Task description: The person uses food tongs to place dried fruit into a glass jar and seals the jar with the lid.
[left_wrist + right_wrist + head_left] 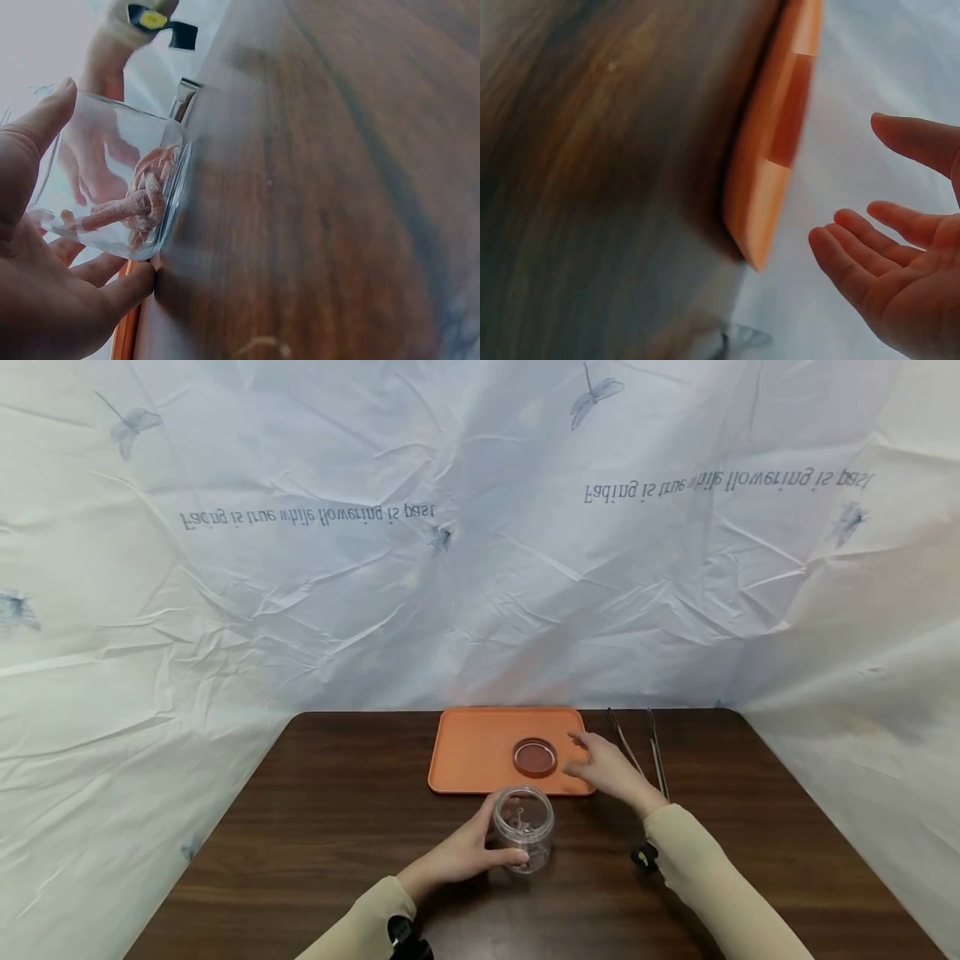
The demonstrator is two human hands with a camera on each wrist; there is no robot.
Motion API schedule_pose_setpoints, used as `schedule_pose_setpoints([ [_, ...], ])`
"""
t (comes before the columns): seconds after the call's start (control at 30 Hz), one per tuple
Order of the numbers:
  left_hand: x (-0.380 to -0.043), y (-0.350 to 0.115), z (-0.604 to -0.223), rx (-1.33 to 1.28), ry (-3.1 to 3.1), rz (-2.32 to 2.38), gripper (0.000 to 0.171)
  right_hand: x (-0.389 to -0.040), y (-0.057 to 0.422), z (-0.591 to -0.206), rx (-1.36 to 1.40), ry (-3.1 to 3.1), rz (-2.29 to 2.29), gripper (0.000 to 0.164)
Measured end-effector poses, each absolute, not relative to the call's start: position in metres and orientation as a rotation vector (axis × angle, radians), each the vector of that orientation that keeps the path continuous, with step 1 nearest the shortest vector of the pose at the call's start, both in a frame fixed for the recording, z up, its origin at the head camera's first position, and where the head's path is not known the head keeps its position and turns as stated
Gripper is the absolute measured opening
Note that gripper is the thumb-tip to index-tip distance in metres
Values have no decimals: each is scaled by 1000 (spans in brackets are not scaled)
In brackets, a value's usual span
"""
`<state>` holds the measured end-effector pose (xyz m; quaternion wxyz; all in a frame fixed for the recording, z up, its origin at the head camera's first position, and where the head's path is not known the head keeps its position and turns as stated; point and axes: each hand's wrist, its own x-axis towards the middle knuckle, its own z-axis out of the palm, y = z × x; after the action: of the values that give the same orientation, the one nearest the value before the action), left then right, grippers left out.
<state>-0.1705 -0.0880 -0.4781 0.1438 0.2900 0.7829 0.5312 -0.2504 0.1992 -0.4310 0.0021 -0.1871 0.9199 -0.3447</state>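
Note:
My left hand [463, 853] grips a clear jar [536, 853] from its left side, thumb in front and fingers behind. The jar stands uncovered before the tray, with several pinkish, powdery strips [144, 201] heaped at its bottom. On the orange tray [468, 750] lies a round see-through lid [535, 758], right of the middle. Over the tray's right edge hovers my right hand [609, 770], thumb and fingers spread apart, just right of the lid. Nothing is between those fingers in the right wrist view.
Metal tongs [658, 758] lie on the dark wooden table [337, 827] to the right of the tray, partly behind my right hand. A wrinkled white sheet [480, 593] with printed writing hangs behind the table and along both sides.

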Motion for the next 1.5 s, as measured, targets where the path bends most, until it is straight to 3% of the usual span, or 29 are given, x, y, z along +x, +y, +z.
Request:
schedule_pose_setpoints([
  [0.33, -169, -88, -478, 832, 2255, 1543, 88, -282, 165, -454, -521, 2816, -976, 99],
  [0.5, -169, -90, -475, 819, 2248, 1547, 87, -290, 151, -458, -513, 2823, -895, 105],
  [0.97, -168, -89, -475, 843, 2250, 1546, 87, -291, 142, -455, -461, 2844, -902, 102],
  [1.2, -168, -89, -476, 852, 2240, 1565, 86, -279, 162, -428, -589, 2876, -916, 93],
  [1.5, -170, -89, -476, 854, 2246, 1557, 85, -246, 182, -393, -733, 2896, -869, 93],
])
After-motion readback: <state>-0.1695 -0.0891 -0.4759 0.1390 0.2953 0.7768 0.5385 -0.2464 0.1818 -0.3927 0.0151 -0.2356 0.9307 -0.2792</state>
